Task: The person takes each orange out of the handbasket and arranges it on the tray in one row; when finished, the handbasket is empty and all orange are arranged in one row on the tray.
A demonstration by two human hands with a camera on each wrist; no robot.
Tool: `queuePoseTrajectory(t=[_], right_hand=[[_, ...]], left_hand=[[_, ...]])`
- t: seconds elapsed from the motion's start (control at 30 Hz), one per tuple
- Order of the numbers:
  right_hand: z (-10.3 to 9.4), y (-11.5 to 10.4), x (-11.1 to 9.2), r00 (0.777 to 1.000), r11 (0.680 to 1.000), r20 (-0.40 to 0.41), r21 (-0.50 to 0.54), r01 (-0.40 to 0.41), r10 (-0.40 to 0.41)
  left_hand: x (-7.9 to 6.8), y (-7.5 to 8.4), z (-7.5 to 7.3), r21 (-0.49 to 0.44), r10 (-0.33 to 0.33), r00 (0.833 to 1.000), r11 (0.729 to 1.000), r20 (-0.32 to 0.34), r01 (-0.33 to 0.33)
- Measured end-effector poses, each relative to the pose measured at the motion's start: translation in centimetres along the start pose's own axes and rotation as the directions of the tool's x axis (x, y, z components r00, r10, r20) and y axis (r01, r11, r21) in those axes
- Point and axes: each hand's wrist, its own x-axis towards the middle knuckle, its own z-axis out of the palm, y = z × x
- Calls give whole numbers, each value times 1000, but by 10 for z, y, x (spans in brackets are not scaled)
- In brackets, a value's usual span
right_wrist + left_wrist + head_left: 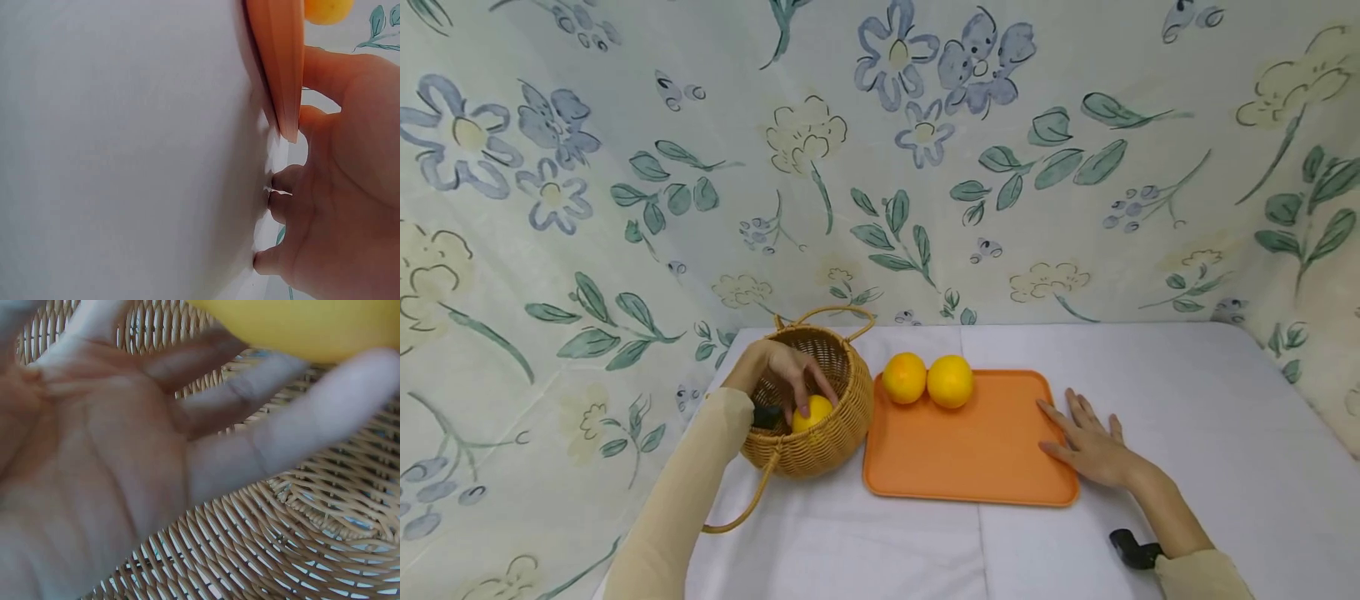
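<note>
My left hand point(793, 372) reaches down into a round wicker basket point(831, 446), and its fingers and thumb hold a yellow-orange orange point(812, 412) near the front inner wall. In the left wrist view the same orange point(312, 325) shows at the top, against the fingers point(275, 440), above the woven basket floor. Two more oranges point(905, 378) point(951, 382) sit side by side at the back left of an orange tray point(966, 450). At the tray's right edge my right hand point(1093, 446) rests with spread fingers, its thumb and index finger touching the rim.
The basket stands left of the tray, its mouth tilted toward my left arm, one handle point(748, 512) hanging down onto the white tablecloth point(850, 550). A floral curtain point(880, 250) rises behind the table. A black wrist device point(1135, 550) sits by my right sleeve.
</note>
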Motion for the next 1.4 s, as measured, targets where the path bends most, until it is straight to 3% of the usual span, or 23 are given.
queuePoseTrajectory(t=[0.33,0.6,0.77,0.9,1.03,1.13,1.23,1.4], right_hand=[[0,-1,0,1000,1000,1,0,6,-6],[0,0,0,1000,1000,2,-1,8,-8],[0,-1,0,1000,1000,0,-7,8,-8],[0,-3,0,1000,1000,-1,-8,9,-9],[0,-1,0,1000,1000,0,11,8,-8],[2,4,0,1000,1000,-1,14,13,-13],[2,8,1,1000,1000,-10,17,22,-21],[1,3,1,1000,999,-8,26,25,-24]], left_hand=[[-9,5,-2,-17,83,995,996,-50,-84],[-26,10,-5,11,165,981,986,-100,-165],[-42,11,-3,30,231,958,973,-168,-229],[-60,12,-2,79,301,924,954,-234,-290],[-76,18,0,151,402,872,915,-280,-374],[-84,29,5,214,498,816,866,-295,-451],[-85,44,12,244,608,734,794,-303,-557],[-79,72,32,203,749,566,648,-345,-734]])
